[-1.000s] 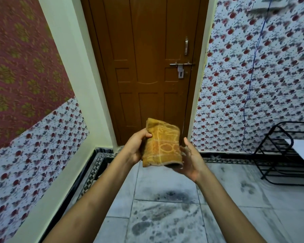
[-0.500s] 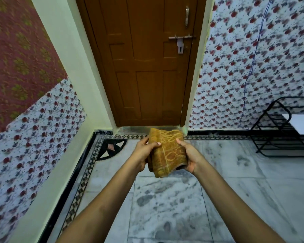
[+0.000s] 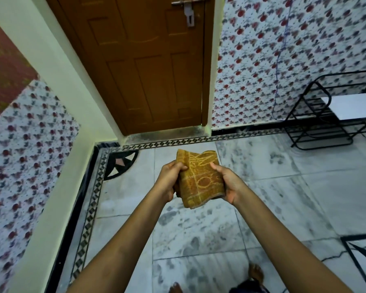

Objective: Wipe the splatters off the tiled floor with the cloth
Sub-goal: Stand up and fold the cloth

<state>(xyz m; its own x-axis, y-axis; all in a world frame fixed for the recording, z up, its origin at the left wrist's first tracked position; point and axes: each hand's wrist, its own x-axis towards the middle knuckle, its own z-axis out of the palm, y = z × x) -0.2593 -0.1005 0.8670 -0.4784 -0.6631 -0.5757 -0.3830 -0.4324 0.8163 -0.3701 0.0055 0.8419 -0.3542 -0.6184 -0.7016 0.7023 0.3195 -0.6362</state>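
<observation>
Gripping folded mustard terry cloth [image 3: 200, 180] with left hand [image 3: 170, 180] and right hand [image 3: 227, 181], fingers curled, above grey-smudged marble floor tiles [image 3: 188, 229].

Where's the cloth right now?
In the head view the cloth is centre frame, held up off the tiled floor between the left hand and right hand, before the door.

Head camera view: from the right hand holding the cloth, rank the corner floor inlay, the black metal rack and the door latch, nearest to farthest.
From the right hand:
1. Corner floor inlay, on the floor to the left, past the cloth.
2. Black metal rack, against the right wall.
3. Door latch, high on the door.
</observation>
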